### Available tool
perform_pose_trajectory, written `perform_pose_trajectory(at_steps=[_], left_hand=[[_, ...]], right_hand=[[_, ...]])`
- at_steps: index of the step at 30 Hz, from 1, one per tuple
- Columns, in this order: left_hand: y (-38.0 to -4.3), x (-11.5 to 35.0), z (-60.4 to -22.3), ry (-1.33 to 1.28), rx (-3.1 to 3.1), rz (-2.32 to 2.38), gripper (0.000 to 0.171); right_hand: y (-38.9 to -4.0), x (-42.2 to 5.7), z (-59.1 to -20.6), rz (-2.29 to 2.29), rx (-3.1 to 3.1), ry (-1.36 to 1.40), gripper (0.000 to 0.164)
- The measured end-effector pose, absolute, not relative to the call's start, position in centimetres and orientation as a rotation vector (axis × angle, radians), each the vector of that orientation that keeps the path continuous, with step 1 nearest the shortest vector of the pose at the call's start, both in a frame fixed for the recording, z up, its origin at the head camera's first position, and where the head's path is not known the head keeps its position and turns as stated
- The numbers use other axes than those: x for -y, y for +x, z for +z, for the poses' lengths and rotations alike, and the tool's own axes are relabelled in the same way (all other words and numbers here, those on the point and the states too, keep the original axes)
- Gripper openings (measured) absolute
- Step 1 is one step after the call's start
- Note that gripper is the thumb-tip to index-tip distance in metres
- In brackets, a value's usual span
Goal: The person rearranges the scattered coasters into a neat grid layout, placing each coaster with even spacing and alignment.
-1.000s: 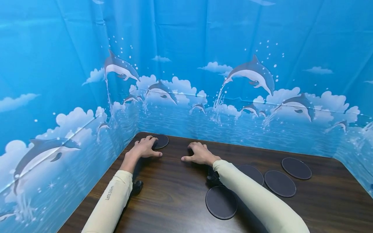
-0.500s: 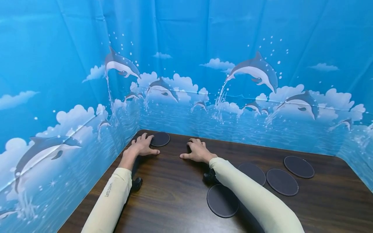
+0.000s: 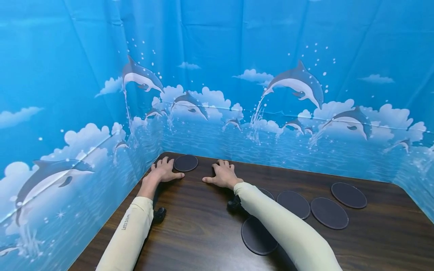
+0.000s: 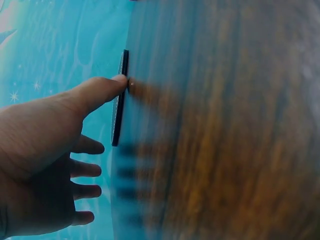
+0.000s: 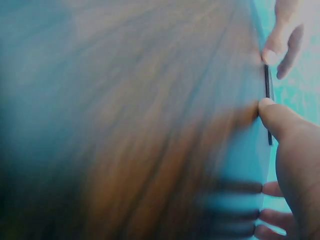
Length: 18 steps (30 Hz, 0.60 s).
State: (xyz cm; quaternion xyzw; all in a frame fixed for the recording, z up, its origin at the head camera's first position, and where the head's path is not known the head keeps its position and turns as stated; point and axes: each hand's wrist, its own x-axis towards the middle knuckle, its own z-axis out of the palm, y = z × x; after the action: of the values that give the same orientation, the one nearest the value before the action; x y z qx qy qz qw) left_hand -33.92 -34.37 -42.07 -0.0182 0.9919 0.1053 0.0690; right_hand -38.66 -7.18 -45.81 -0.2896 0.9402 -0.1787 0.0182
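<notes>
A round dark coaster with a stitched rim lies flat near the far left corner of the brown wooden table. My left hand is just left of it, fingers spread and thumb pointing right. In the left wrist view, the thumb overlaps the coaster, which shows edge-on. Right of that coaster my right hand is low over the table, fingers spread and slightly bent, holding nothing. In the right wrist view, the right thumb overlaps the coaster's thin edge.
Several more round dark coasters lie to the right: one near the front, others in the middle and further right. My right sleeve partly covers some. A blue dolphin-print curtain stands along the table's back and left edges.
My right hand has shifted left toward the far-left coaster, and its sleeve uncovers part of another coaster. My left hand has eased slightly left, so that coaster shows more fully.
</notes>
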Motion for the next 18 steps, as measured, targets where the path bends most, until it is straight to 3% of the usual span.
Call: perform_pose_trajectory(at_steps=[18], left_hand=[[-35.2,35.1,-43.2,-0.047,-2.960,0.375,0.092]], right_hand=[[-39.5,11.9,-45.4,-0.509,-2.978,-0.732,0.084]])
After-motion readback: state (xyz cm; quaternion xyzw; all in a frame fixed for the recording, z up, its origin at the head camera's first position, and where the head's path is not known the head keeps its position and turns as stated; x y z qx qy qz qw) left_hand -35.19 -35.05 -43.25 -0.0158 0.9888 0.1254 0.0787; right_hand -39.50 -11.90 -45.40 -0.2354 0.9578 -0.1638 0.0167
